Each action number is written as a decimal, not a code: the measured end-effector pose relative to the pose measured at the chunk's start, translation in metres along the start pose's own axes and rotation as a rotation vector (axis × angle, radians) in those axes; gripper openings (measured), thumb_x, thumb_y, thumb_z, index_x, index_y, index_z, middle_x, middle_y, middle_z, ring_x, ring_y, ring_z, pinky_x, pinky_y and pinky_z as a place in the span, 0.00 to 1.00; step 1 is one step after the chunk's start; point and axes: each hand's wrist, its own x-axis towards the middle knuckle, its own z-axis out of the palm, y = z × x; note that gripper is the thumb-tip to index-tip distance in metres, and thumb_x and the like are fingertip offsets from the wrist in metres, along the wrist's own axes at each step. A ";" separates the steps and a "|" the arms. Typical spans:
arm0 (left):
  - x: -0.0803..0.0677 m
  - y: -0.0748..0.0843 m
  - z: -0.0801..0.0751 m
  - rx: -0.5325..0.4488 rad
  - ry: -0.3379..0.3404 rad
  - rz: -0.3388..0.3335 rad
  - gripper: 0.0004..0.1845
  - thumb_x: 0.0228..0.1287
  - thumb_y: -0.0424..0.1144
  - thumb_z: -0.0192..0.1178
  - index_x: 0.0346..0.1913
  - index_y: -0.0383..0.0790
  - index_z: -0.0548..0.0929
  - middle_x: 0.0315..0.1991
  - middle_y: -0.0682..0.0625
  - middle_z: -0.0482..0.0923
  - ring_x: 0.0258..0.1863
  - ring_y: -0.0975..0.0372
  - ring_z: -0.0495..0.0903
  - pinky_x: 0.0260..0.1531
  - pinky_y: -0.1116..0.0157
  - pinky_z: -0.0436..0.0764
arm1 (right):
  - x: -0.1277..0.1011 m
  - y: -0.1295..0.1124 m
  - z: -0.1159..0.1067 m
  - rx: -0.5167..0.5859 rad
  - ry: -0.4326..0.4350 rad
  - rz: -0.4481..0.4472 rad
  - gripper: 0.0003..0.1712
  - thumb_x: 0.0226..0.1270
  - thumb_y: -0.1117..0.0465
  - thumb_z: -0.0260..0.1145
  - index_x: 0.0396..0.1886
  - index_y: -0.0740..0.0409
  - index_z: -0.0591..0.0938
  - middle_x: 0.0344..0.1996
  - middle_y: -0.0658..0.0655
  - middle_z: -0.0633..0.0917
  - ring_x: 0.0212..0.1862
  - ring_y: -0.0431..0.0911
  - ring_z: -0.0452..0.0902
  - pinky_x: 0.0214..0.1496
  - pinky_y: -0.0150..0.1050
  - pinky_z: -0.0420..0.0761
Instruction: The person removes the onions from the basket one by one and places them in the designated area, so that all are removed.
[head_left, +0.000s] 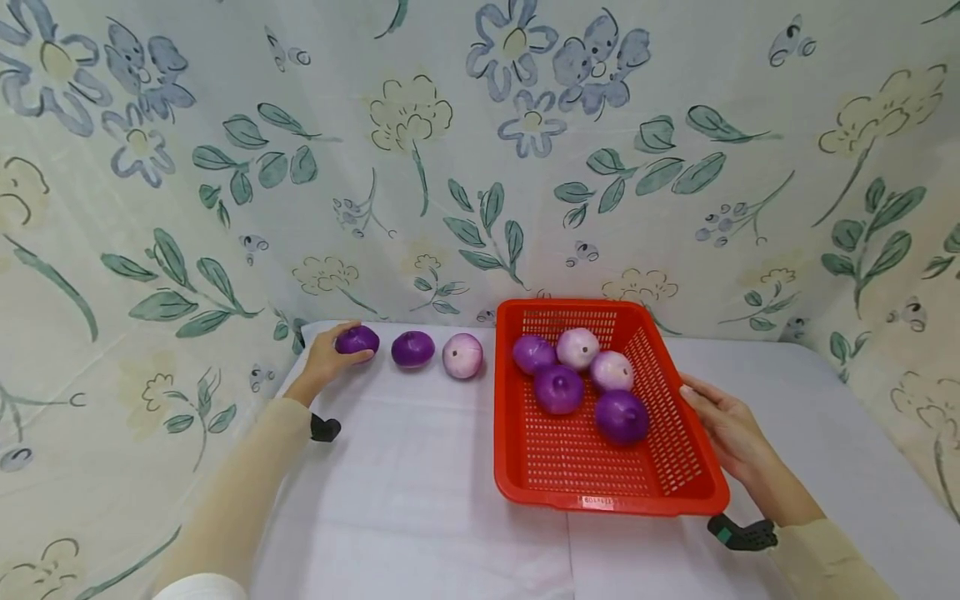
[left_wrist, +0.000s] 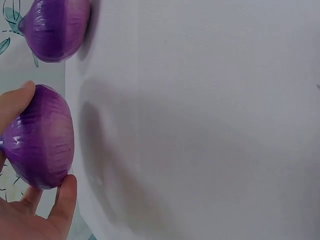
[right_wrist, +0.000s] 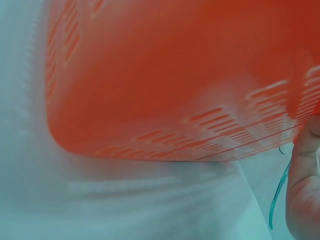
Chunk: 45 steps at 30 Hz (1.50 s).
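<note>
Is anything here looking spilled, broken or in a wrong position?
Nothing stands out. Five onions lie in the red basket, three in a row on the table; the left hand holds the leftmost onion, the right hand rests against the basket's side.

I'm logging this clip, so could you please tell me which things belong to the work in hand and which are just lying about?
In use:
- left hand gripping the leftmost purple onion
- right hand on the red basket
- two more onions in the row
- five onions in the basket

Lying about:
- white tablecloth
- floral curtain
</note>
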 end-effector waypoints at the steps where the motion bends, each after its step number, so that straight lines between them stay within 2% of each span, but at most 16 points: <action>1: 0.001 -0.001 0.001 0.005 0.004 0.008 0.38 0.61 0.39 0.72 0.72 0.37 0.68 0.73 0.32 0.59 0.72 0.36 0.56 0.70 0.40 0.55 | 0.000 0.000 0.000 -0.001 -0.003 -0.001 0.12 0.74 0.58 0.62 0.50 0.36 0.84 0.43 0.42 0.87 0.43 0.39 0.85 0.44 0.36 0.85; 10: 0.012 -0.012 0.009 0.039 0.000 0.035 0.37 0.60 0.37 0.72 0.71 0.36 0.68 0.71 0.30 0.61 0.71 0.35 0.58 0.70 0.40 0.56 | 0.001 0.001 0.000 -0.002 -0.012 -0.005 0.15 0.75 0.59 0.61 0.56 0.38 0.81 0.44 0.42 0.87 0.44 0.39 0.84 0.45 0.36 0.85; 19: 0.017 -0.011 0.008 0.060 -0.034 0.059 0.37 0.62 0.38 0.71 0.71 0.34 0.68 0.70 0.28 0.62 0.70 0.35 0.59 0.69 0.40 0.56 | 0.001 0.000 -0.001 0.009 -0.015 -0.012 0.13 0.76 0.59 0.60 0.53 0.37 0.82 0.44 0.43 0.87 0.44 0.40 0.85 0.44 0.37 0.85; 28: 0.015 -0.007 0.004 0.128 -0.079 0.027 0.39 0.61 0.42 0.72 0.73 0.37 0.66 0.71 0.29 0.60 0.71 0.35 0.57 0.69 0.40 0.56 | 0.000 0.001 -0.001 0.010 -0.021 -0.022 0.13 0.76 0.59 0.60 0.51 0.37 0.83 0.44 0.43 0.87 0.43 0.41 0.85 0.44 0.37 0.85; 32: 0.011 -0.002 0.001 0.189 -0.077 0.038 0.41 0.60 0.44 0.72 0.73 0.39 0.67 0.70 0.28 0.61 0.71 0.35 0.56 0.68 0.38 0.56 | 0.000 0.001 -0.001 0.006 -0.023 -0.030 0.13 0.76 0.60 0.60 0.51 0.37 0.84 0.44 0.43 0.87 0.43 0.40 0.85 0.44 0.37 0.85; 37: 0.006 0.011 -0.003 0.238 -0.056 0.100 0.42 0.58 0.47 0.74 0.72 0.39 0.68 0.68 0.30 0.64 0.69 0.37 0.58 0.68 0.38 0.57 | -0.001 0.001 -0.001 0.010 -0.024 -0.033 0.12 0.75 0.60 0.61 0.50 0.37 0.84 0.44 0.44 0.87 0.43 0.40 0.85 0.44 0.36 0.85; 42: 0.002 0.028 -0.008 0.195 -0.049 0.138 0.41 0.58 0.46 0.74 0.72 0.41 0.68 0.70 0.34 0.63 0.71 0.38 0.57 0.68 0.37 0.56 | -0.001 0.002 0.000 0.016 -0.031 -0.038 0.13 0.76 0.61 0.60 0.49 0.38 0.85 0.44 0.44 0.87 0.43 0.40 0.85 0.44 0.36 0.85; 45: 0.002 0.040 -0.009 0.157 -0.059 0.148 0.42 0.58 0.47 0.74 0.74 0.43 0.68 0.72 0.36 0.61 0.71 0.37 0.57 0.67 0.37 0.59 | -0.002 0.003 0.001 0.018 -0.031 -0.041 0.13 0.76 0.61 0.60 0.48 0.38 0.86 0.43 0.44 0.88 0.42 0.40 0.85 0.43 0.36 0.85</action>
